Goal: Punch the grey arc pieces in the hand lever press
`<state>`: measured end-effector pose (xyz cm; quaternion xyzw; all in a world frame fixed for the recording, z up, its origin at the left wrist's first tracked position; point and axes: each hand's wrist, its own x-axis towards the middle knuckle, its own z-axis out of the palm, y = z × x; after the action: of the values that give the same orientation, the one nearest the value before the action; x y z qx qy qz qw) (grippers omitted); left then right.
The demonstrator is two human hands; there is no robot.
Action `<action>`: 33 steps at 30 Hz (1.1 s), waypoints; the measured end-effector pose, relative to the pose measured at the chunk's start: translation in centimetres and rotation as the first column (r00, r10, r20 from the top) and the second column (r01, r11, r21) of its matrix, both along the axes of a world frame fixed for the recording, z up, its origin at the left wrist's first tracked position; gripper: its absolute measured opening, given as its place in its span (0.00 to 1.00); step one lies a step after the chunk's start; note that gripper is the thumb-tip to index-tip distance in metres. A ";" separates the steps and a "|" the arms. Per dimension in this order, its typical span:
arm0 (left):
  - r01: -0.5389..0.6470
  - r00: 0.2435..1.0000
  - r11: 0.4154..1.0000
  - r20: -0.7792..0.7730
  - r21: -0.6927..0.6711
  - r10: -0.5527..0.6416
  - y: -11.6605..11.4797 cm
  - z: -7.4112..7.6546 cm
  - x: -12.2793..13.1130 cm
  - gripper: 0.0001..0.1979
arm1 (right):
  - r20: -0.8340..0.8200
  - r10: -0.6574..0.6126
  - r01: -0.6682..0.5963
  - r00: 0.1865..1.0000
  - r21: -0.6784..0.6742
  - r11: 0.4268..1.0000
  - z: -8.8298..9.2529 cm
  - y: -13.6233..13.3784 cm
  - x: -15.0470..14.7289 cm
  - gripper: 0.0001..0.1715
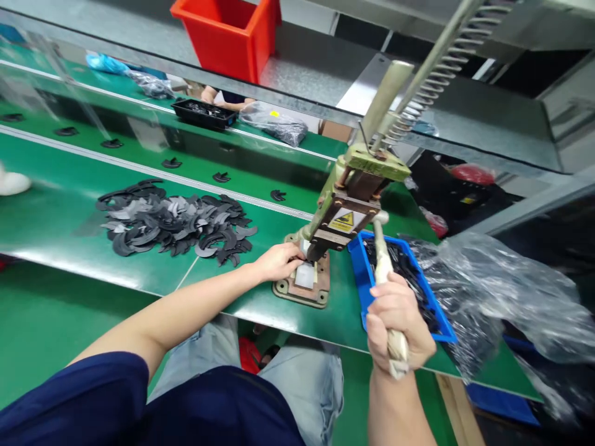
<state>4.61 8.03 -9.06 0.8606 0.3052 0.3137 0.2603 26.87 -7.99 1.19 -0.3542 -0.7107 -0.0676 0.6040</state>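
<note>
A green hand press (pixel 346 214) with a yellow warning label stands on the green worktop. My right hand (pixel 400 319) is wrapped around its lever handle (pixel 383 260), which is covered in pale wrapping. At the press base (pixel 297 292), my left hand (pixel 281 261) has its fingertips together just under the ram. Whatever they may pinch there is too hidden to make out. A pale block (pixel 305 275) sits on the base beside those fingers. To the left lies a heap of black and grey curved plastic pieces (pixel 171 220).
Right of the press is a blue tray (pixel 360 272) of dark parts, with clear plastic bags (pixel 515 285) beyond. Black parts (pixel 171 163) lie spaced along the green strip behind. A red bin (pixel 227 37) stands on the overhead shelf. Across the bench, a person's hands (pixel 211 96) show near a black tray (pixel 204 115).
</note>
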 end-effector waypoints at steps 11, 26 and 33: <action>-0.283 0.823 0.944 -0.463 0.168 0.329 6.5 2.9 -12.9 0.14 | 0.291 0.187 -0.155 0.938 -0.131 0.979 1.4 -0.6 3.0 0.06; -0.276 0.654 0.961 -0.728 0.025 0.207 10.2 2.5 -11.4 0.25 | -0.091 0.026 -0.025 0.996 0.010 1.000 -0.8 -0.6 -0.4 0.14; -0.044 0.824 0.999 -0.564 0.019 0.047 7.6 3.1 -9.8 0.17 | -0.151 0.011 -0.009 0.988 0.012 1.000 -1.2 -0.2 -0.9 0.14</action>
<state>-5.22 15.63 -6.00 0.9081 0.3880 0.0522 0.1487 26.02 -8.18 0.03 -0.3514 -0.6641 -0.0417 0.6586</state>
